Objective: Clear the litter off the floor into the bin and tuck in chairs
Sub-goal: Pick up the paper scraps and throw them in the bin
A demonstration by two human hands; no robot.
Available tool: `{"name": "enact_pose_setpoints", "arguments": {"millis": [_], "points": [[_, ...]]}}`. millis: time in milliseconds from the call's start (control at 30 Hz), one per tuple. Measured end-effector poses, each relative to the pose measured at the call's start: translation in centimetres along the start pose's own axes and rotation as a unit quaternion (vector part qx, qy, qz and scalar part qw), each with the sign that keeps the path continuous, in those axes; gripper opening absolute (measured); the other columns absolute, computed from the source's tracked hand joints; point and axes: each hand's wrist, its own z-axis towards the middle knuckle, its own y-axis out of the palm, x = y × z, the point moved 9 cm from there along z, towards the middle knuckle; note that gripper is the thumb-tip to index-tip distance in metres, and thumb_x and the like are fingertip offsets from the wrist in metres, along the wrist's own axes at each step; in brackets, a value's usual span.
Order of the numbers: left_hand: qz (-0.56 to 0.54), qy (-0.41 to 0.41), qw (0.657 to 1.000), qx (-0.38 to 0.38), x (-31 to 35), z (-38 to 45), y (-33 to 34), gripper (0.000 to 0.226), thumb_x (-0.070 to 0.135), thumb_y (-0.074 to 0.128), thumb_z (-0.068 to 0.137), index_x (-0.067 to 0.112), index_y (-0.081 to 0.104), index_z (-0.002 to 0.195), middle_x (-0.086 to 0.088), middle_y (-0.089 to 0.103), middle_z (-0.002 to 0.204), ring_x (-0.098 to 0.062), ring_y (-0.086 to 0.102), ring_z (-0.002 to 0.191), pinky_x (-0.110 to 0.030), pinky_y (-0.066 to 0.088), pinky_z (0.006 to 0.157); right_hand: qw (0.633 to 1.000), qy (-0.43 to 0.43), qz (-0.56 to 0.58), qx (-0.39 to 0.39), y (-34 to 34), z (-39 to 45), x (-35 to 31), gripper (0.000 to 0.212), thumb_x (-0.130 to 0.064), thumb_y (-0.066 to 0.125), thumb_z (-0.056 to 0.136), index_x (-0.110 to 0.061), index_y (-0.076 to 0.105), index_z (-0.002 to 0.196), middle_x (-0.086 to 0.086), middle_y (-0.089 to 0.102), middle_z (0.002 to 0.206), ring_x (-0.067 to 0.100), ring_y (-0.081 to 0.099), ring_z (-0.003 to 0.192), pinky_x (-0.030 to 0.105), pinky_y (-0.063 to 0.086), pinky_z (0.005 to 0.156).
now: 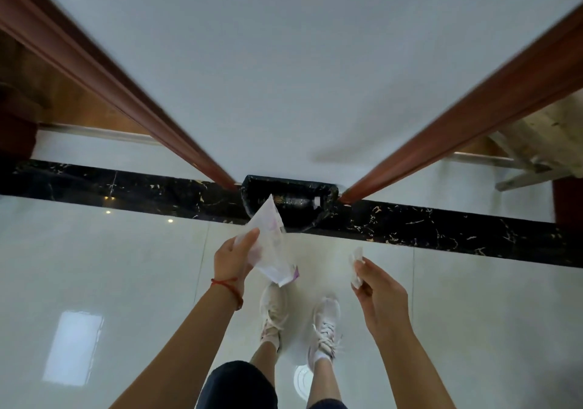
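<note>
A person stands on the pale tiled floor (126,266) facing a black-lined bin (288,202) that sits at the far edge of the floor, against the white wall between two brown door frames. The left hand (232,259) grips a crumpled, translucent plastic wrapper (269,244) with its fingers curled round one edge, holding it raised just near of the bin's mouth, presumably so that it can be dropped in without stooping. The right hand (378,292), further right and nearer, pinches a small scrap of white paper (356,266) between thumb and fingers, apparently kept apart for a second drop. The bin already contains a dark bottle (299,201). The two white shoes (299,320) point toward the bin. No chairs are identifiable with certainty, so tucking them in appears still to be done.
</note>
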Motion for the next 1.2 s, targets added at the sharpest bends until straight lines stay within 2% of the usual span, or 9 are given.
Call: {"name": "enact_pose_setpoints", "arguments": {"millis": [100,200,367,533,600,733,900,1067,1200], "points": [[-0.014,-0.023,1.000,0.009,-1.4,2.4,1.0,0.017,0.022,0.071,0.077,0.009,0.061,0.083,-0.011,0.059,0.096,-0.028,0.056,0.093,-0.045,0.050,0.090,1.000,0.000,-0.001,-0.005,-0.5,2.1,0.3,0.030,0.000,0.060,0.083,0.012,0.059,0.111,0.001,0.055,0.064,0.010,0.052,0.059,0.022,0.043,0.067],[-0.047,-0.060,0.997,0.032,-2.7,3.9,1.6,0.019,0.021,0.071,0.077,0.009,0.056,0.073,-0.006,0.054,0.085,-0.027,0.053,0.091,-0.046,0.048,0.093,1.000,-0.003,-0.010,-0.006,-0.5,3.5,0.2,0.022,-0.001,0.060,0.083,0.009,0.061,0.103,-0.002,0.056,0.059,0.008,0.052,0.056,0.021,0.043,0.065],[-0.093,-0.089,0.991,0.038,-3.0,4.8,3.4,0.028,0.023,0.071,0.078,0.003,0.059,0.092,-0.010,0.059,0.100,-0.030,0.058,0.100,-0.041,0.050,0.087,1.000,-0.009,-0.010,-0.009,0.1,4.2,-0.2,0.006,-0.002,0.060,0.082,0.003,0.056,0.084,0.004,0.042,0.059,0.012,0.039,0.056,0.021,0.039,0.059],[-0.151,-0.111,0.982,0.023,-2.1,4.6,5.5,0.028,0.028,0.064,0.084,0.005,0.054,0.095,-0.012,0.056,0.105,-0.027,0.059,0.091,-0.040,0.050,0.087,1.000,-0.004,-0.015,-0.010,0.5,4.6,-0.1,0.006,0.000,0.059,0.082,0.002,0.057,0.086,0.006,0.039,0.064,0.013,0.037,0.059,0.021,0.039,0.061],[-0.112,-0.113,0.987,0.034,-2.0,4.9,5.5,0.038,0.030,0.062,0.085,0.005,0.050,0.110,-0.014,0.052,0.109,-0.029,0.056,0.102,-0.041,0.049,0.091,1.000,-0.004,-0.013,-0.006,0.4,4.8,-0.1,0.007,0.002,0.058,0.082,0.005,0.058,0.088,0.006,0.040,0.063,0.014,0.038,0.059,0.021,0.039,0.062],[0.085,-0.035,0.993,0.071,-1.3,5.6,4.0,0.020,0.027,0.059,0.086,0.007,0.056,0.092,-0.011,0.057,0.092,-0.028,0.054,0.097,-0.038,0.047,0.087,1.000,-0.001,-0.017,0.013,-0.1,5.2,0.0,0.013,0.003,0.059,0.082,0.005,0.062,0.094,0.002,0.051,0.062,0.013,0.046,0.059,0.022,0.044,0.067],[0.400,0.222,0.889,0.003,1.9,3.4,4.8,0.047,0.028,0.053,0.090,0.008,0.043,0.131,-0.011,0.048,0.136,-0.026,0.042,0.125,-0.035,0.034,0.102,0.998,-0.009,-0.055,0.025,0.2,5.6,-0.3,0.009,0.000,0.063,0.081,0.000,0.066,0.089,0.005,0.056,0.071,0.014,0.051,0.067,0.024,0.047,0.070],[0.570,0.333,0.750,-0.053,2.2,1.5,5.0,0.049,0.027,0.051,0.091,0.007,0.040,0.134,-0.013,0.044,0.140,-0.027,0.037,0.131,-0.037,0.029,0.107,0.968,-0.095,-0.231,0.034,2.6,6.4,-1.1,0.012,-0.007,0.067,0.079,-0.018,0.070,0.073,0.001,0.060,0.066,0.013,0.051,0.066,0.025,0.046,0.068],[0.593,0.378,0.709,-0.052,2.8,0.9,4.4,0.046,0.030,0.051,0.087,0.002,0.051,0.125,-0.019,0.055,0.127,-0.036,0.050,0.119,-0.044,0.038,0.099,0.939,-0.121,-0.320,0.028,5.8,8.7,0.0,0.011,-0.014,0.068,0.076,-0.009,0.073,0.085,-0.007,0.060,0.061,0.008,0.051,0.061,0.025,0.043,0.066]]}}
